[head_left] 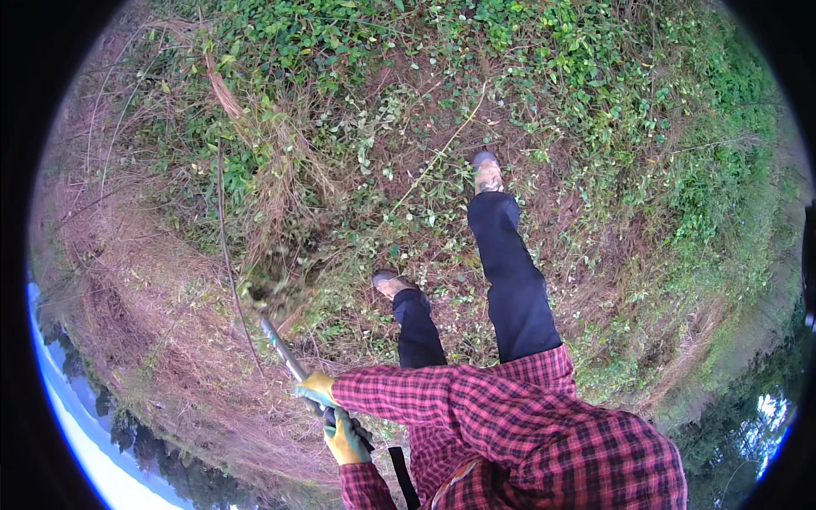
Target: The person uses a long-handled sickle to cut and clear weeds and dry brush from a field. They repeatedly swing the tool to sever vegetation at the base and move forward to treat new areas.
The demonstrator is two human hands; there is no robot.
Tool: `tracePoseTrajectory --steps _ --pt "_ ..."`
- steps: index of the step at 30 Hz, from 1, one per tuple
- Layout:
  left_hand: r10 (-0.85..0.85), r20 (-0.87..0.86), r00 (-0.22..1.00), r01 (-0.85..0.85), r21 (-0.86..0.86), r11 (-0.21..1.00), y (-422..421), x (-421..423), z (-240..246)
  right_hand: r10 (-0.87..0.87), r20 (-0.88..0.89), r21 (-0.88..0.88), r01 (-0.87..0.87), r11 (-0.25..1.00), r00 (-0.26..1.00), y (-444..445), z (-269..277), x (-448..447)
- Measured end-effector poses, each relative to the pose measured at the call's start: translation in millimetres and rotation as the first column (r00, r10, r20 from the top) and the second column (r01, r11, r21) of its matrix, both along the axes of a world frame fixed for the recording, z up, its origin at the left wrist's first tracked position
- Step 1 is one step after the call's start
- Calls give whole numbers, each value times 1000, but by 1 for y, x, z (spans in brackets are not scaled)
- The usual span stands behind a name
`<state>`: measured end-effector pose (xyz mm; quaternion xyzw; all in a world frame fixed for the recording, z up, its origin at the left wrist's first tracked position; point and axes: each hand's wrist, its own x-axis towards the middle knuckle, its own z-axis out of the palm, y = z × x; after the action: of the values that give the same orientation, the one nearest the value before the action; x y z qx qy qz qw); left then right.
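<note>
Both my hands, in yellow and green work gloves, hold one long-handled tool point(284, 352) out to my left. My right hand point(317, 389) reaches across my body and closes around the shaft. Just below it, my left hand point(347, 438) grips the black handle end. From the gloves the pale shaft slants up and left towards cut or flattened brush point(280, 280). Blur and stems hide the tool's head there, so I cannot tell its kind.
My two shoes point(488, 173) stand on ground strewn with leaves and stems. A thin dark stick point(224, 236) and a long pale stem point(443, 150) lie nearby. Green leafy vines point(574, 51) grow ahead, dry brush point(140, 306) at left. A black strap point(403, 477) hangs beside me.
</note>
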<state>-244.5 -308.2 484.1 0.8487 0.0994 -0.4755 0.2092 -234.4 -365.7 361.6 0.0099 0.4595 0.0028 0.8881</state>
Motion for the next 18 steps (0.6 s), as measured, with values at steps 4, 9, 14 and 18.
tracePoseTrajectory --steps 4,9,14,18 --pt "-36 12 999 36 -89 995 7 -27 24 -224 121 100 212 972 967 -2 33 -39" --pt "-428 -338 839 402 -146 904 -47 -77 1 -561 -215 23 578 815 799 -47 24 -161" --pt "-663 -645 380 510 -453 732 -203 -129 -98 -897 -235 -231 875 426 375 -161 -44 -274" --pt "-735 -584 345 565 -496 660 -276 -128 -148 -965 -89 -58 966 250 245 -225 -102 -274"
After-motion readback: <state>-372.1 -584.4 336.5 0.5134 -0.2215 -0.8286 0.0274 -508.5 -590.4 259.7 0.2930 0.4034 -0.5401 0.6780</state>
